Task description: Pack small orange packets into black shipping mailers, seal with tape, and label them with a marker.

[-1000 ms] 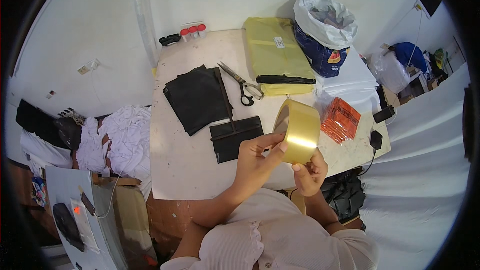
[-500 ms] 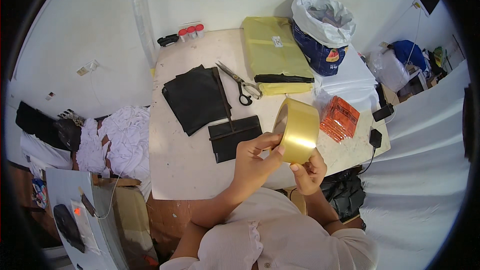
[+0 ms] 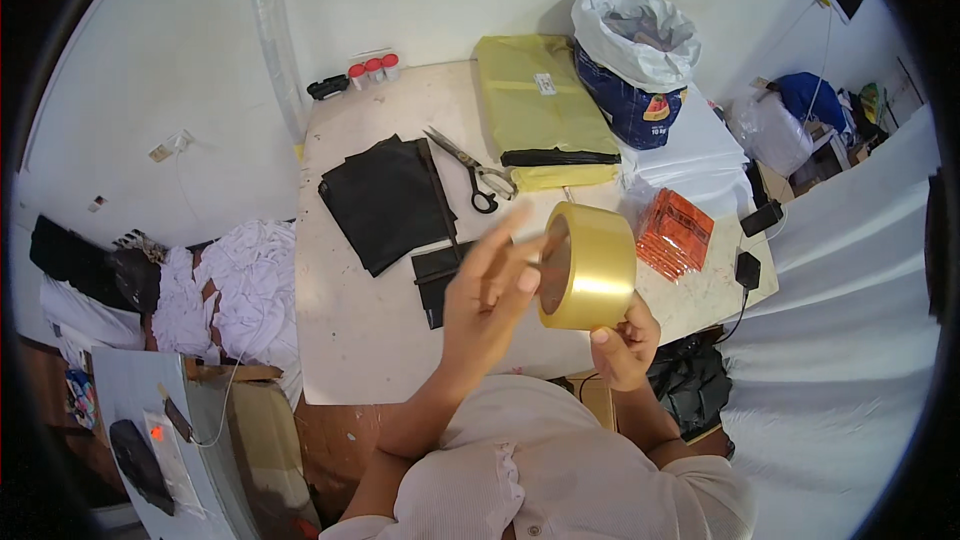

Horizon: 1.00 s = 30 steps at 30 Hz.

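Note:
A wide roll of clear yellowish tape (image 3: 602, 270) is held up over the near part of the table. My right hand (image 3: 626, 342) grips its lower right edge, thumb in front and the other fingers partly hidden behind the roll. Left of the roll, my left hand (image 3: 487, 290) has its fingers spread and somewhat blurred, its fingertips close to the roll's open side. Behind that hand lies a small black folded piece (image 3: 432, 285), partly covered. Beyond are a stack of black sheets (image 3: 385, 202) with a dark strip along its right edge, and scissors (image 3: 470, 170) with their blades pointing away.
Orange packets in clear plastic (image 3: 676, 232) lie right of the roll. A yellow folded stack (image 3: 545, 105) and a blue-and-white sack (image 3: 632, 90) stand at the back. Red-capped containers (image 3: 374, 70) sit by the wall. Black adapters (image 3: 747, 268) rest at the table's right edge.
My left hand has let go of the roll's lower left edge and moved left, its fingers spreading. The roll stays in my right hand, shifted only slightly.

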Each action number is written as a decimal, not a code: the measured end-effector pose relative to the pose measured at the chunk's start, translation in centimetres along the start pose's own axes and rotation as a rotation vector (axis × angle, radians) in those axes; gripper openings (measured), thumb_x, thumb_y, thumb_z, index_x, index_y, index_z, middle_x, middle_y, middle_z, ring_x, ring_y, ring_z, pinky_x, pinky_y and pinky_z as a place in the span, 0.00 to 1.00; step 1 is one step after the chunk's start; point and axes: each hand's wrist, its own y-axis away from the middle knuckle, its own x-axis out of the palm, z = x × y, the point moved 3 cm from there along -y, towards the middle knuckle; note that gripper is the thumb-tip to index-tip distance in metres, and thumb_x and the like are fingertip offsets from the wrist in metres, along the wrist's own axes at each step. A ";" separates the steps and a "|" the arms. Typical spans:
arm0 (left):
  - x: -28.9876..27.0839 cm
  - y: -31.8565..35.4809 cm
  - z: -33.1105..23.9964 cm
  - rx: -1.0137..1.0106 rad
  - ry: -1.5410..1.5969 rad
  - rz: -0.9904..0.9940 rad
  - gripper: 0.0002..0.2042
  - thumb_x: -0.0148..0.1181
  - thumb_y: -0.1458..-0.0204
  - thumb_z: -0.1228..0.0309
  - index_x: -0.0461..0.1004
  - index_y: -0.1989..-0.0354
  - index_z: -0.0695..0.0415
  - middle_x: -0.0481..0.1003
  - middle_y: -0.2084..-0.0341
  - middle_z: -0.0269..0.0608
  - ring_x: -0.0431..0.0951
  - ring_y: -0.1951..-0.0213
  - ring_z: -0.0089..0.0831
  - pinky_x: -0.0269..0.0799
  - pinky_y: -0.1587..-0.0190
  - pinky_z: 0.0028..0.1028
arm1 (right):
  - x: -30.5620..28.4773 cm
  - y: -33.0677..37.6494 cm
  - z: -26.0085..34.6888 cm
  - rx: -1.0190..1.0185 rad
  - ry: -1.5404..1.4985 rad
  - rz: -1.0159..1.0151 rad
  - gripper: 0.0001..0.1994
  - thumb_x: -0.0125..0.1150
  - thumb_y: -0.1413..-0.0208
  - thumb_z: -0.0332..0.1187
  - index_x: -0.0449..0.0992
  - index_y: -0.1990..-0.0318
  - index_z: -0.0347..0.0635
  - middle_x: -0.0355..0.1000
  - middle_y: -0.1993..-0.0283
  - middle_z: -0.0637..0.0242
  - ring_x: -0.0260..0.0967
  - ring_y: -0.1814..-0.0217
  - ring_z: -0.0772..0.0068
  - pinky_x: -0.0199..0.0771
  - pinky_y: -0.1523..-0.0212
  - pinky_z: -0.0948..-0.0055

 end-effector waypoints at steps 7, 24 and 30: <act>0.4 -0.6 -4.5 0.687 -1.061 0.362 0.19 0.67 0.65 0.66 0.77 0.60 0.51 0.69 0.51 0.44 0.65 0.50 0.42 0.64 0.50 0.35 | 0.4 -0.4 1.3 0.055 -0.033 0.036 0.24 0.53 0.48 0.22 0.58 0.43 0.26 0.69 0.53 0.58 0.66 0.52 0.74 0.61 0.49 0.76; -0.7 -0.6 -7.5 0.699 -1.112 0.529 0.11 0.70 0.73 0.71 0.79 0.76 0.47 0.74 0.60 0.33 0.65 0.51 0.41 0.63 0.53 0.35 | 2.1 -0.8 1.5 0.213 0.036 0.138 0.23 0.57 0.51 0.24 0.62 0.48 0.24 0.72 0.59 0.58 0.70 0.59 0.73 0.65 0.56 0.77; 0.0 -1.0 -9.1 0.681 -1.270 0.576 0.08 0.67 0.67 0.69 0.73 0.78 0.49 0.72 0.58 0.29 0.67 0.52 0.38 0.67 0.56 0.33 | 2.2 -0.9 1.9 0.297 0.120 0.190 0.22 0.57 0.51 0.24 0.63 0.49 0.23 0.74 0.63 0.58 0.70 0.61 0.76 0.65 0.57 0.78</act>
